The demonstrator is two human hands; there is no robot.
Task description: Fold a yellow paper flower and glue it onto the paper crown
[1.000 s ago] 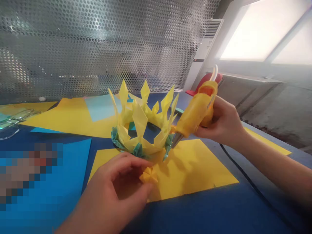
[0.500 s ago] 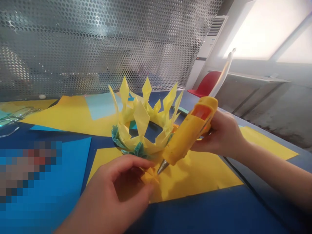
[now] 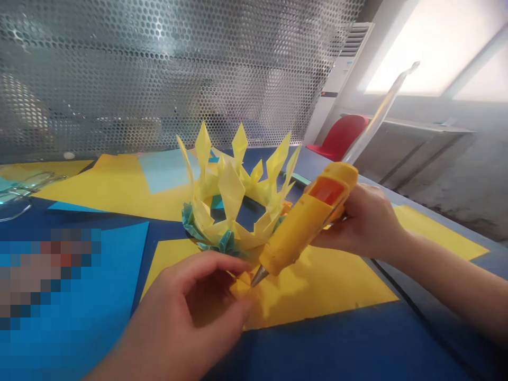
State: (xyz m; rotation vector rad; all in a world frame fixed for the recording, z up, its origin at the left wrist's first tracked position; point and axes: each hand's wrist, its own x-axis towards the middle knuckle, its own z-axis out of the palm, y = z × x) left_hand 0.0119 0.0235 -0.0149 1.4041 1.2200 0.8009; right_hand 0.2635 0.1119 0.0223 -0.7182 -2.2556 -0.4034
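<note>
My left hand [image 3: 186,317] pinches a small folded yellow paper piece [image 3: 241,287] between thumb and forefinger, just above a yellow sheet [image 3: 325,286]. My right hand [image 3: 363,219] grips a yellow hot glue gun [image 3: 305,222] with a clear glue stick [image 3: 377,114] sticking out of its back. The gun's metal nozzle [image 3: 257,276] touches the small paper piece. Right behind them stands a spiky yellow paper crown [image 3: 234,196] with teal folded pieces round its base.
Yellow and blue paper sheets [image 3: 119,185] lie over the dark blue table [image 3: 357,349]. A black cord [image 3: 400,296] runs along the right. A perforated metal screen [image 3: 159,69] closes the back; a red chair [image 3: 343,135] stands beyond. A clear object [image 3: 19,193] sits far left.
My right hand swung the glue gun down and left, from beside the crown's base to the small yellow piece in my left hand. The left hand stayed in place.
</note>
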